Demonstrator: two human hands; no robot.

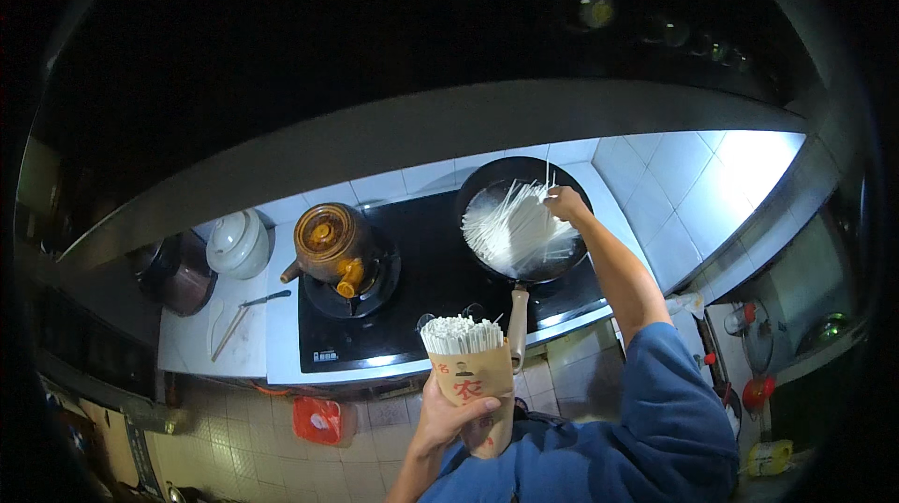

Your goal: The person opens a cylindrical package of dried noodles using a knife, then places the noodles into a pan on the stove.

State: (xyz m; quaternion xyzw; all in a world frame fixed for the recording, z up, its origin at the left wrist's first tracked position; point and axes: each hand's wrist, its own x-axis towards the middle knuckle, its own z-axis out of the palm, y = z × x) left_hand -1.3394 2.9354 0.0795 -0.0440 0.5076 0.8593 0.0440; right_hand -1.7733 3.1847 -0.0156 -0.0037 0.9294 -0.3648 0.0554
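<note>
My left hand point(453, 410) is closed around a brown paper packet point(484, 380) that bears writing; the ends of many white dried noodles point(462, 336) stick out of its open top. Over the right side of a dark frying pan point(523, 278) is my right hand point(564, 204), its fingers closed on some of the white noodle sticks point(516, 222). The rest of those sticks lie fanned across the pan, in what looks like liquid. The pan sits on the right of a black glass cooktop point(428, 257), its pale handle point(518, 324) pointing towards me.
A brown glazed ceramic pot point(326, 236) stands on the left burner. Left of it are a white lidded jar point(239, 243), a dark pot point(184, 278), a knife point(265, 298), a wooden stick point(230, 334) and a white spoon point(215, 317). A range hood edge point(421, 116) hangs above.
</note>
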